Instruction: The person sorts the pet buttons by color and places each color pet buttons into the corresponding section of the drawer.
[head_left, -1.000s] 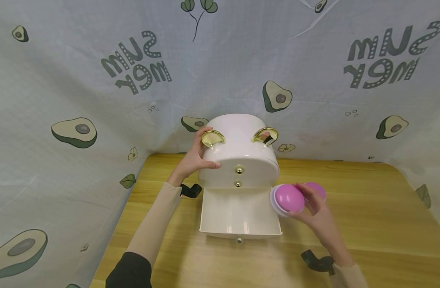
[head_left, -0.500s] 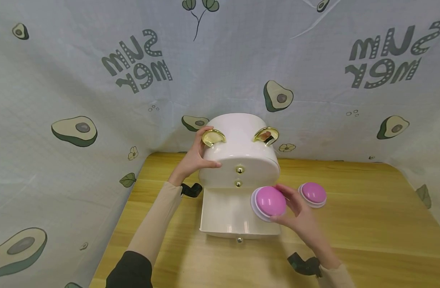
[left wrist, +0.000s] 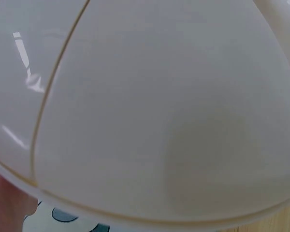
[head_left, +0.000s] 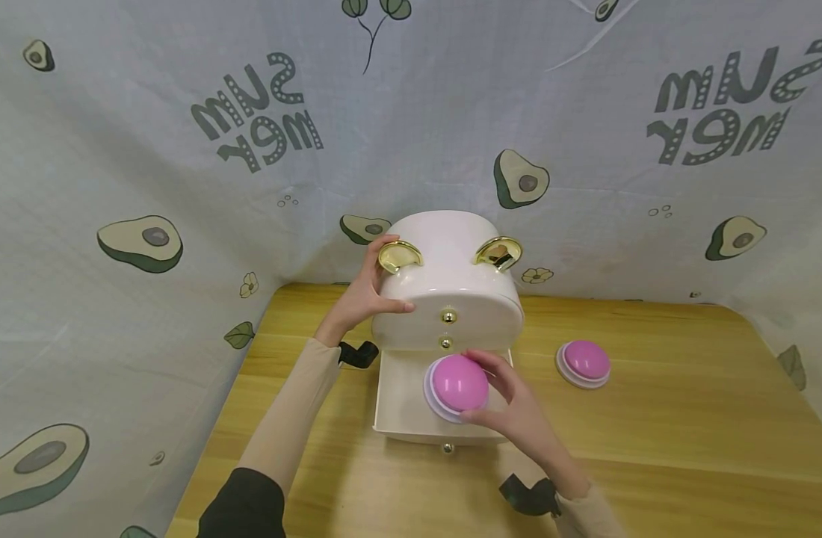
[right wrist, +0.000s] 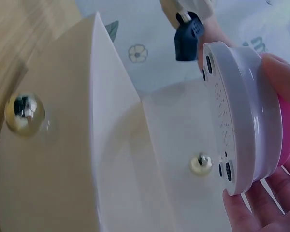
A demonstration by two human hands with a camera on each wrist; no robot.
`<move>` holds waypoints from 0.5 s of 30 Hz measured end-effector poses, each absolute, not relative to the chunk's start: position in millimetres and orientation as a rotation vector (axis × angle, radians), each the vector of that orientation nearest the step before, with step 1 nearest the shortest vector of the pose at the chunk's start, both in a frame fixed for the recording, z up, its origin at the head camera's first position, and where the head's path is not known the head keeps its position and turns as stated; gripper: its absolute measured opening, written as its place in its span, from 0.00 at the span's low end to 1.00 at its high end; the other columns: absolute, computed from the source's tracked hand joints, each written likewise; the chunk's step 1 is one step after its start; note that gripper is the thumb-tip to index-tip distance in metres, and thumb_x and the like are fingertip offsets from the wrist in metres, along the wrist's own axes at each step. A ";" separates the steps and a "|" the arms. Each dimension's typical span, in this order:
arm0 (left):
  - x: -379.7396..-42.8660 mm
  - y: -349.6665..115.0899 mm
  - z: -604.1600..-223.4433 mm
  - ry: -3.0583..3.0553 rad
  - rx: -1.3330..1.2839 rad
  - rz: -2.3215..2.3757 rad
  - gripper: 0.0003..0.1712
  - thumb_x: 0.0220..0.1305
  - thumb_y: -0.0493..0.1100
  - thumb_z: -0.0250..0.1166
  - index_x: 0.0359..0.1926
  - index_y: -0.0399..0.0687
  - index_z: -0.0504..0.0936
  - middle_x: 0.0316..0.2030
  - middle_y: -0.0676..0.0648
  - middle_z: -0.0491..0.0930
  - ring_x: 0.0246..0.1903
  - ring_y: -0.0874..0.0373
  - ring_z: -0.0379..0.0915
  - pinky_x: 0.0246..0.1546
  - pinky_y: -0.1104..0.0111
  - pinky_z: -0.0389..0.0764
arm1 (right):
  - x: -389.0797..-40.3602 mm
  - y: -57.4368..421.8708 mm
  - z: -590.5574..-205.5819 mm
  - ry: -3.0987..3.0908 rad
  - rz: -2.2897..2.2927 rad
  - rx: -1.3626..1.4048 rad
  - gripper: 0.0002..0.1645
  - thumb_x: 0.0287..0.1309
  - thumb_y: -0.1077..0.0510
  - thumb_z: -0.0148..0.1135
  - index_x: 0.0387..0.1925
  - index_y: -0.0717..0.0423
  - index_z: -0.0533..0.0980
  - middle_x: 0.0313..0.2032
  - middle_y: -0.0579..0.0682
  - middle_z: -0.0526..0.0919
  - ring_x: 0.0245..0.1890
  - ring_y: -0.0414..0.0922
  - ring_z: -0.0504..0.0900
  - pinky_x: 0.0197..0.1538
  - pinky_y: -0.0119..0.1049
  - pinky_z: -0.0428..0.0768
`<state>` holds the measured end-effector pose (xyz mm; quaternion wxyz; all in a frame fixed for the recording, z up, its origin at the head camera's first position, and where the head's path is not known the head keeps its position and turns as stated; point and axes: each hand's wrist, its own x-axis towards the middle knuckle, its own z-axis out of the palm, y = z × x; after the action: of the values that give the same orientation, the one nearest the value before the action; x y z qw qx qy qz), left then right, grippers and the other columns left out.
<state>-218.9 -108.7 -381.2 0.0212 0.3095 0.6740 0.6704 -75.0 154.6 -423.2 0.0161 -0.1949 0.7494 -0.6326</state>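
A white storage box (head_left: 445,258) with gold ears and small gold knobs stands on the table, its lower drawer (head_left: 400,403) pulled out toward me. My left hand (head_left: 362,299) grips the box's upper left side, thumb across the front. Over the drawer, my right hand (head_left: 515,400) holds a push-button light (head_left: 459,382) with a pink dome and white base, fingers and thumb around its edge. In the right wrist view the light's white underside (right wrist: 224,121) faces the drawer's inside and stands apart from it. In the left wrist view the box's smooth wall (left wrist: 150,111) fills most of the picture.
A second pink-domed button (head_left: 587,360) lies on the wooden table (head_left: 687,418) to the right of the box. A curtain (head_left: 438,119) printed with avocados hangs close behind the table. The drawer's front knob (head_left: 447,448) sticks out toward me.
My right hand has carried the pink push-button light leftward from the drawer's right edge to over its middle, uncovering the second button. My left hand keeps its grip on the box.
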 end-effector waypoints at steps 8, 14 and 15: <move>-218.2 -107.8 -379.9 2.076 0.961 2.090 0.60 0.41 0.19 0.71 0.69 0.52 0.46 0.63 0.45 0.56 0.65 0.55 0.52 0.63 0.54 0.58 | -79.5 131.4 -428.8 2.334 -1.960 -0.695 0.46 0.39 0.67 0.77 0.62 0.60 0.67 0.61 0.56 0.70 0.61 0.46 0.69 0.62 0.33 0.65; -214.5 -106.8 -375.0 2.070 0.939 2.085 0.60 0.41 0.17 0.69 0.69 0.48 0.45 0.64 0.43 0.55 0.65 0.52 0.51 0.63 0.54 0.58 | -82.8 118.8 -437.4 2.380 -1.912 -0.702 0.46 0.38 0.64 0.79 0.62 0.60 0.68 0.60 0.55 0.72 0.60 0.53 0.70 0.63 0.40 0.66; -211.9 -106.5 -371.7 2.073 0.936 2.081 0.59 0.41 0.17 0.69 0.68 0.47 0.45 0.64 0.43 0.55 0.65 0.52 0.51 0.62 0.54 0.58 | -82.9 117.0 -438.6 2.377 -1.908 -0.693 0.46 0.37 0.64 0.79 0.61 0.60 0.69 0.60 0.55 0.72 0.60 0.53 0.70 0.63 0.41 0.66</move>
<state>-211.9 -106.5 -371.7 0.0294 0.3035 0.6721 0.6747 -82.9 117.0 -438.6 0.0077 -0.2218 0.7604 -0.6104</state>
